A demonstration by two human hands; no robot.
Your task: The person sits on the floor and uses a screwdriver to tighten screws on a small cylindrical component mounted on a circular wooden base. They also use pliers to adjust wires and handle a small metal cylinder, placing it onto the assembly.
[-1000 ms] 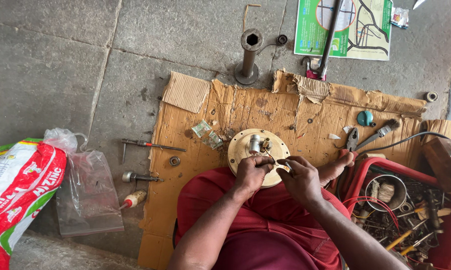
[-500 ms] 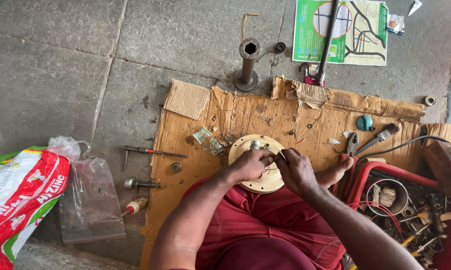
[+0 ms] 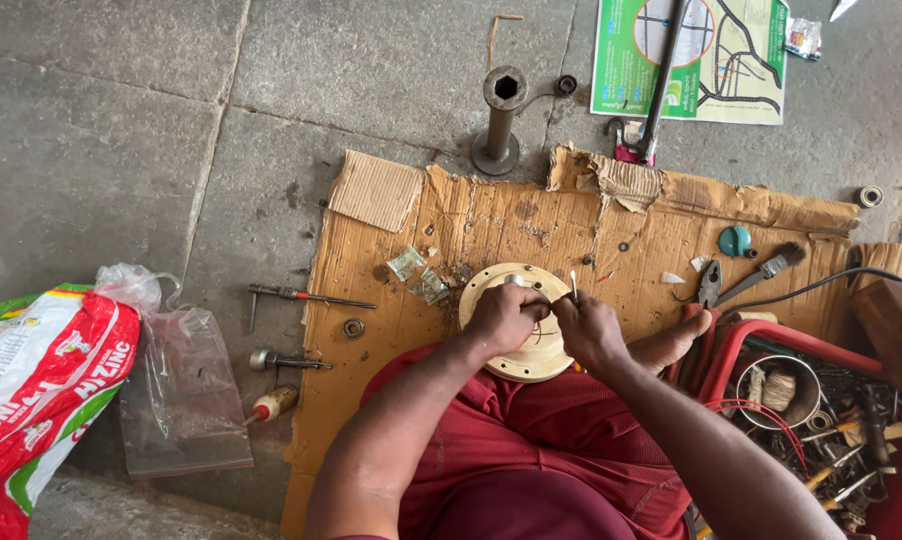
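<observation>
A round cream-coloured disc [image 3: 536, 355] with a metal hub lies on a sheet of torn cardboard [image 3: 491, 215] in front of my knees. My left hand [image 3: 501, 315] rests on the middle of the disc, fingers curled over the hub. My right hand [image 3: 586, 325] sits beside it on the disc's right part and pinches a thin white wire [image 3: 574, 285] that sticks upward. The hub is mostly hidden under my hands.
A metal pipe on a base [image 3: 499, 120] stands beyond the cardboard, a printed paper [image 3: 716, 60] behind it. Screwdrivers [image 3: 301, 296] and a plastic bag [image 3: 186, 395] lie left. Pliers [image 3: 711, 283] and a brush [image 3: 771, 268] lie right, by a red crate [image 3: 761, 335] of parts.
My hands stayed on the disc, shifting slightly. My right hand now holds the thin wire end pointing up. The view moved a little.
</observation>
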